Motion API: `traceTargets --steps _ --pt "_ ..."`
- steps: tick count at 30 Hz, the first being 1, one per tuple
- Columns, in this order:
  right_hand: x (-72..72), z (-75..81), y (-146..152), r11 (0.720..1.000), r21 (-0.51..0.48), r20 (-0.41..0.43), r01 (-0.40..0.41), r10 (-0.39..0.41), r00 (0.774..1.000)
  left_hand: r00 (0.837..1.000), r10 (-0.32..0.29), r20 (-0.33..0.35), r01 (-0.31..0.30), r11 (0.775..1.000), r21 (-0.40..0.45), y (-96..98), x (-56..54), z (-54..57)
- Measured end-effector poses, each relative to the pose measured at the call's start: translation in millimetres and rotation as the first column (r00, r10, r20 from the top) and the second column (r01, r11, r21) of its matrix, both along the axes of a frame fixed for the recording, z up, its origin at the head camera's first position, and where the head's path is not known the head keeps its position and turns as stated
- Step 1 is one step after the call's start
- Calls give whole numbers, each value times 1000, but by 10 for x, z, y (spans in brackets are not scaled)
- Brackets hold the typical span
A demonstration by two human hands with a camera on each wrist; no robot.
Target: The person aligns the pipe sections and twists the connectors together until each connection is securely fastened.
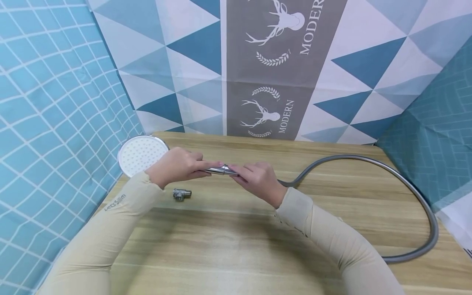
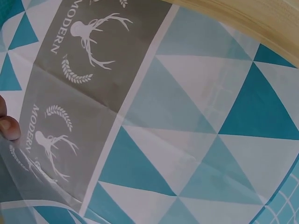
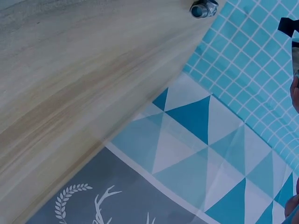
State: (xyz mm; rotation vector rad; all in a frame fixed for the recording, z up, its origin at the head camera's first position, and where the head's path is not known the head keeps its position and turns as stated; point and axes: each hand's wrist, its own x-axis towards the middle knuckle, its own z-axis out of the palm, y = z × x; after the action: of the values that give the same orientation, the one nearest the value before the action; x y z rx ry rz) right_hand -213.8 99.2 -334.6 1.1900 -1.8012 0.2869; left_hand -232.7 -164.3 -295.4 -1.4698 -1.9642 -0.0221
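The left hand (image 1: 179, 166) grips the chrome handle (image 1: 214, 170) of a round shower head (image 1: 141, 156) with a white nozzle face, held over the table's left side. Meeting it at the handle's end, the right hand (image 1: 258, 180) pinches the metal end fitting (image 1: 231, 171) of a grey shower hose (image 1: 424, 200). Handle and fitting lie in line, end to end, between the two hands. Below the left hand, a small chrome tee fitting (image 1: 182, 194) lies on the table; the right wrist view also shows this tee fitting (image 3: 204, 8). Fingertips (image 2: 9, 128) appear at the left wrist view's edge.
The hose loops across the right side of the wood-grain table (image 1: 228, 246). Blue tile-patterned sheet (image 1: 48, 102) borders the left, a triangle-and-deer sheet (image 1: 265, 82) hangs behind, and a teal sheet (image 1: 435, 110) stands at the right.
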Motion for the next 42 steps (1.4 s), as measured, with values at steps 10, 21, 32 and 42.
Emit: traceTargets --steps 10,21,32,42 --pt "-36 -21 20 1000 -2 -130 8 -8 991 999 -37 -18 37 999 38 24 5 1" --pt "-36 13 32 1000 19 -81 19 -18 997 999 -37 -3 37 999 19 20 2 1" --pt "-20 47 45 1000 19 -50 8 -7 999 999 -30 -20 30 999 29 35 5 10" --pt "5 18 27 999 -26 -30 46 -47 998 1000 19 11 -19 1000 -7 46 44 55"
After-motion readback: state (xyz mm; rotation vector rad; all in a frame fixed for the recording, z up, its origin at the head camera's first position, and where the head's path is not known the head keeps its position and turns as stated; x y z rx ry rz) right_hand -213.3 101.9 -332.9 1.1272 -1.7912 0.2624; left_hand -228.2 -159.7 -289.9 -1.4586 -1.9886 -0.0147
